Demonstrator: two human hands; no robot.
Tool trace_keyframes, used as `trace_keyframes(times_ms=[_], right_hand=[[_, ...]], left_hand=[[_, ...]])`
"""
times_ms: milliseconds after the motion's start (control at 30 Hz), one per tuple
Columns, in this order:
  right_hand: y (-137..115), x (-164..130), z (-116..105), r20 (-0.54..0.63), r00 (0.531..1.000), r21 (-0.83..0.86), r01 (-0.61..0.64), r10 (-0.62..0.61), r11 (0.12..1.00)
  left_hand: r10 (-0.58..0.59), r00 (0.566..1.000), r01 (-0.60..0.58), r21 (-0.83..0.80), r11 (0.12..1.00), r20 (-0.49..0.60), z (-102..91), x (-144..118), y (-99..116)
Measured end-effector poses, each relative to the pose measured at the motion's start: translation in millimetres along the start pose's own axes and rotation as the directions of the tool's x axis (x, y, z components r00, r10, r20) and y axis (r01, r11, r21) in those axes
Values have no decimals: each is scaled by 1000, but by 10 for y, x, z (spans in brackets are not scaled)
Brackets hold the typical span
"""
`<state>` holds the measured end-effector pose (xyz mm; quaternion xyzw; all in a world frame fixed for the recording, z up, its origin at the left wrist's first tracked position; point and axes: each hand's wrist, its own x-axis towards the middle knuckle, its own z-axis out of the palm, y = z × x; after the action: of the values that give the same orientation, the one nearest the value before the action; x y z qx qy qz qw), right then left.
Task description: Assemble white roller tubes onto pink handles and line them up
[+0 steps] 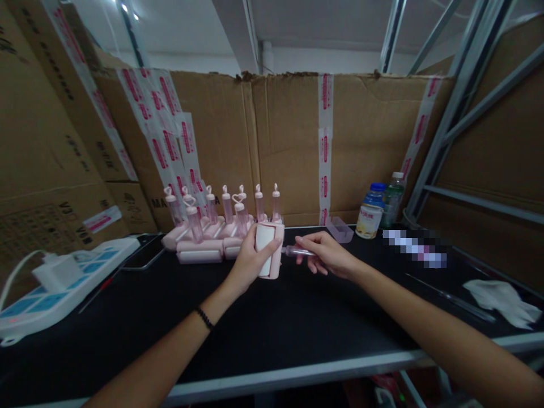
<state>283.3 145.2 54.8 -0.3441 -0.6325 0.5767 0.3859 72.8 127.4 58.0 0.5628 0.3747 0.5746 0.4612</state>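
My left hand point(250, 255) grips the head of a pink lint roller point(276, 252), thumb across its white roll. My right hand point(327, 252) pinches the clear pink handle point(300, 251), which points to the right from the head, with its far end hidden by the fingers. Whether handle and head are fully joined, I cannot tell. Just behind and left of my left hand stand several similar pink lint rollers point(199, 253), heads down on the black tabletop and handles upright with loops on top.
A white power strip point(102, 258) with a plugged-in adapter point(59, 272) and a dark phone point(144, 253) lie left. At right are a clear tray point(340, 229), a blue-capped bottle point(369, 218), a green bottle point(394, 201), a screwdriver-like tool point(463, 303) and a crumpled tissue point(504, 303). Cardboard walls point(284, 153) enclose the table.
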Motion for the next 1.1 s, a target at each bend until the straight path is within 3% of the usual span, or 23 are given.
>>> trace_keyframes(times_ms=[267, 567, 733, 1100], right_hand=[[-5, -2, -8, 54, 995, 107, -90, 85, 990], [64, 34, -34, 124, 961, 143, -264, 247, 954], [90, 38, -32, 174, 953, 135, -273, 248, 953], [145, 68, 20, 182, 955, 173, -264, 233, 949]], left_hand=[[94, 995, -93, 75, 993, -11, -19, 23, -8], [282, 956, -293, 270, 917, 80, -20, -19, 60], [257, 961, -275, 227, 934, 103, -16, -19, 10], [97, 988, -101, 29, 994, 117, 45, -57, -56]])
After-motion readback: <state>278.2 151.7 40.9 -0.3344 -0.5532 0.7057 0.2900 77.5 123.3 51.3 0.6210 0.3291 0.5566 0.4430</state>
